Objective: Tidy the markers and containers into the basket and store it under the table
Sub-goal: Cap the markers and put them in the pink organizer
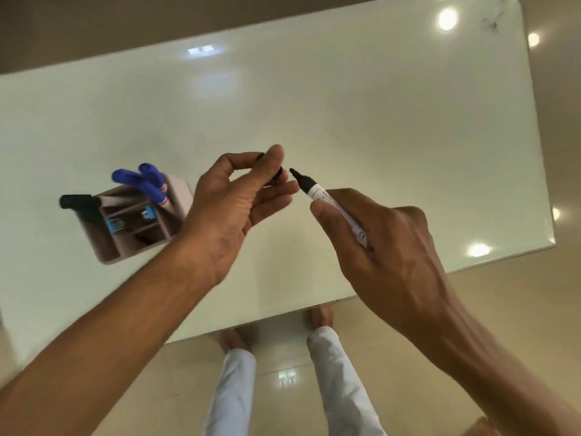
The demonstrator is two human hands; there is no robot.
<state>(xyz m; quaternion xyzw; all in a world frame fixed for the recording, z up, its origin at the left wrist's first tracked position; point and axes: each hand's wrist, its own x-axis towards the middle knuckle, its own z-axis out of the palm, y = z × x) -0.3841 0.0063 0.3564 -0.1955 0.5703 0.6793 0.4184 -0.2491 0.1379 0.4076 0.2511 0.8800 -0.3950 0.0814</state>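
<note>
My right hand (377, 240) grips a white marker (317, 193) with a black tip, uncapped and pointing up-left. My left hand (232, 202) pinches its black cap (278, 176) between thumb and fingers, a short gap from the tip. Both are held over the white table (345, 105). To the left stands a pink divided organiser (179, 190) holding two blue-capped markers (141, 180) and a black-capped marker (78, 201) leaning out of its left side. Small blue items (114, 226) lie in its compartments.
The glossy table's near edge (267, 319) runs diagonally below my hands, and its right edge (537, 152) lies far right. Under it I see a shiny beige floor (503, 294), my white trousers (232, 388) and bare feet (320, 316). No basket is in view.
</note>
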